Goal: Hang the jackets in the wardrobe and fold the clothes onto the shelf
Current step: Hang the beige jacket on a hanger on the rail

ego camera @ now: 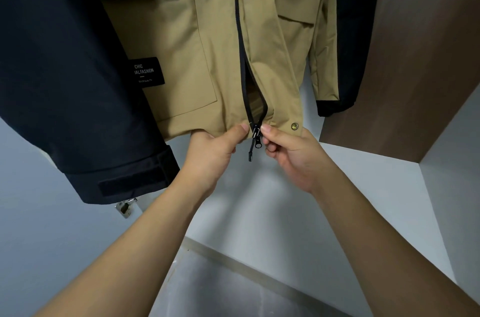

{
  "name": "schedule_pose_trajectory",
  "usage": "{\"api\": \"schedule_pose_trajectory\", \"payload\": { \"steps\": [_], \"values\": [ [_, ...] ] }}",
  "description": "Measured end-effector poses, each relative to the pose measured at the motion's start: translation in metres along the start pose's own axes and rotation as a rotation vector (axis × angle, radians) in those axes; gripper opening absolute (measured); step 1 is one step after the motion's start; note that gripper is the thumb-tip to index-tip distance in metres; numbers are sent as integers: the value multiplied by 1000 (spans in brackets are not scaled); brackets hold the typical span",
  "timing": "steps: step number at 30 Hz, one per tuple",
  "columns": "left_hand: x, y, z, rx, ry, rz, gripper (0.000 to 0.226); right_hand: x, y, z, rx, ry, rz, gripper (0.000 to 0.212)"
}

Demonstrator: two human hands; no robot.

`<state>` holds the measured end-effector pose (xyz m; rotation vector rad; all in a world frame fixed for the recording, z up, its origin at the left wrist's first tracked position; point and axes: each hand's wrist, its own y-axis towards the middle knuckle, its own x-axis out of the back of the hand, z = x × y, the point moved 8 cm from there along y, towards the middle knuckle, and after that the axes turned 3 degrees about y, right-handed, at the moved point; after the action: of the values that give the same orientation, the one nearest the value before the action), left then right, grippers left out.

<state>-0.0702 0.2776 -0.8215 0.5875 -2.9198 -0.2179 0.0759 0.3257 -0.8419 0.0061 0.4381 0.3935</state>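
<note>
Right hand (291, 153) fingers (268, 132) pinch the black zipper slider (255, 133); left hand (213, 153) fingers grip the hem beside it. The tan jacket (181, 44) hangs in the wardrobe (415, 70), between dark jackets (65, 70).

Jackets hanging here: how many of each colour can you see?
Tan jacket: 1, with both hands at its zip.
Dark jackets: 2, the dark jacket on the left and the dark jacket behind on the right.
Total: 3
</note>
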Motion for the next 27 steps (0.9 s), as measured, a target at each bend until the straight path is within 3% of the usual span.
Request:
{"api": "schedule_pose_trajectory", "payload": {
  "steps": [9,18,23,27],
  "values": [
    [2,-1,9,64,192,-4,77,2,1,-2,-7,-122,-13,15],
    [1,1,14,96,289,15,76,1,4,-14,19,43,-108,20],
    [9,-2,24,185,232,-7,45,2,6,-29,-63,22,-89,22],
    [9,-25,31,302,374,209,33,8,7,-30,-75,-136,-74,17]
  ]
}}
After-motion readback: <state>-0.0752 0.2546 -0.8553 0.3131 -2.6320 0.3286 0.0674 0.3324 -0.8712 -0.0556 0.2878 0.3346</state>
